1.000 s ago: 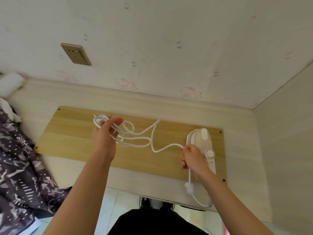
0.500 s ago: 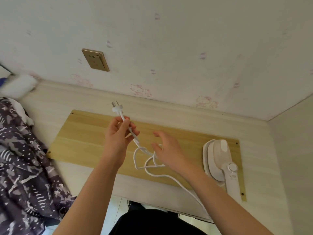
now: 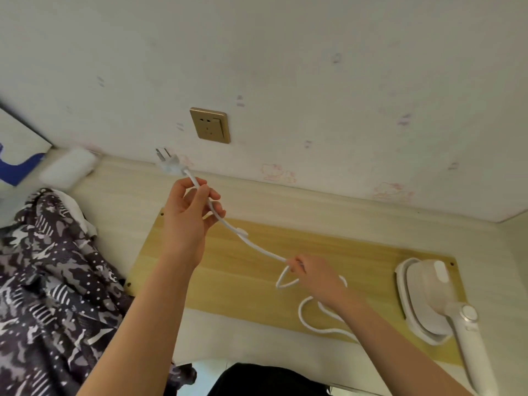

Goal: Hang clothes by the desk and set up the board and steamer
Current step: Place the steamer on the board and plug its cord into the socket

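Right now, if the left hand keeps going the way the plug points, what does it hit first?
Probably bare wall, just left of and below the gold socket. The left hand aims the plug up-left, so it likely misses the socket; depth is unclear.

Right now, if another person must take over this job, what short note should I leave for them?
Left hand: pinches the white cord just behind the plug, raised toward the wall socket.
Right hand: holds the cord further down, over the board.
Steamer lies on the board's right end; loose cord loops lie beside it. Patterned clothes lie at the left.
Done: board and steamer placed on the desk.
Left: put the plug in the socket.
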Motion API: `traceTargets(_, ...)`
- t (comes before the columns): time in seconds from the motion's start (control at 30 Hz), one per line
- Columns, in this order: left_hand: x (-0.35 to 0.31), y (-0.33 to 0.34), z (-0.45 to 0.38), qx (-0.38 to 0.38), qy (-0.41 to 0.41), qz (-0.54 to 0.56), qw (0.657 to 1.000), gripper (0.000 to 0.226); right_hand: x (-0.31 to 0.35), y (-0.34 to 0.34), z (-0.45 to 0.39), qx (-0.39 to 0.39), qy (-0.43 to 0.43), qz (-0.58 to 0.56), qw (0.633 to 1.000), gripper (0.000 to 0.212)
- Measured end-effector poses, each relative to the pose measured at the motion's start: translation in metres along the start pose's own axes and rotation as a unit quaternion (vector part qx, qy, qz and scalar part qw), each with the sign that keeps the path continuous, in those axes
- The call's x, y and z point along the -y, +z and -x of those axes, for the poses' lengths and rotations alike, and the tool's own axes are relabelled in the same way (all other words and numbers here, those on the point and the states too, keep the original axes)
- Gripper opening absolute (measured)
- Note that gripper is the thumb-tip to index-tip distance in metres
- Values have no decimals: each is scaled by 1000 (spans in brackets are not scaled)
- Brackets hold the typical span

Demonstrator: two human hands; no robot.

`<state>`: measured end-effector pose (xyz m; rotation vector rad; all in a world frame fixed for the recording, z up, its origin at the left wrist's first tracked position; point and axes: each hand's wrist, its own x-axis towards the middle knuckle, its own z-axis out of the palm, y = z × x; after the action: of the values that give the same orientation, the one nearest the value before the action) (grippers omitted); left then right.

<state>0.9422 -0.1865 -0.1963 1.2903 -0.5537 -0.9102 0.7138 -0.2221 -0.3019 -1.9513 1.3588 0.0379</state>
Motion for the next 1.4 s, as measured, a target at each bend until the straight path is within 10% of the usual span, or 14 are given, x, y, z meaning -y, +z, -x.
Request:
traceTargets(0.33,13,-30,-14,27,81,-266,960,3,41,-5,-41,-66,9,66,996,27)
traceTargets(0.83,62,-64,-37,57,208,-514,830,10,196,-23,-74,-155,-80,-300,938,28)
traceTargets(1.13,39,-67,-65,102,-11,-327,939,20,193,-23,-111,-178,-62,-339,922,14)
traceTargets(1.4,0,-60,-138,65,28,-158,985,24,201,-29,-144,-97,-114,-326,934,25)
